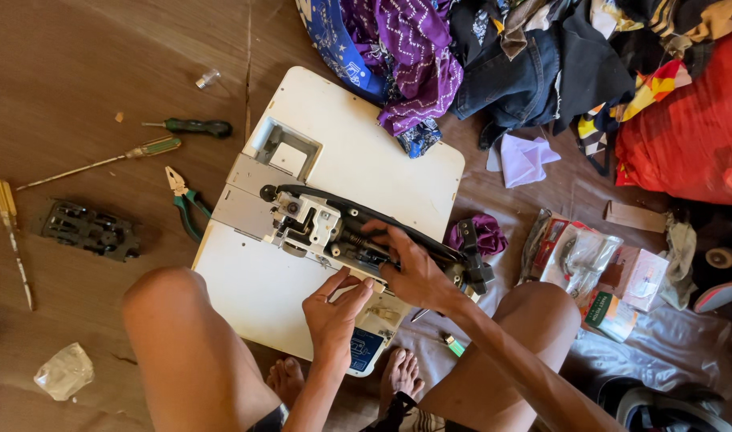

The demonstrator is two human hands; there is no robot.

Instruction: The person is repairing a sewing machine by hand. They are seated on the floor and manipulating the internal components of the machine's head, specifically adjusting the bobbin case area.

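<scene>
The sewing machine (334, 232) lies tipped on the floor (78, 96) between the knees, so its insides show. Right hand (414, 272) fingers grip its parts; left hand (334, 308) fingers pinch its edge, steadying it.

Hidden and cut-off parts

The right hand (414, 268) covers part of the sewing machine (342, 228); the fingertips vanish inside. The clothes pile (534, 64) runs off the top edge.

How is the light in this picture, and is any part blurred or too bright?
Head view: soft daylight, weak shadows; the white sewing machine looks bright but not glaring; both hands, left hand and right hand, are sharp; the edges bend slightly from the wide lens.
</scene>
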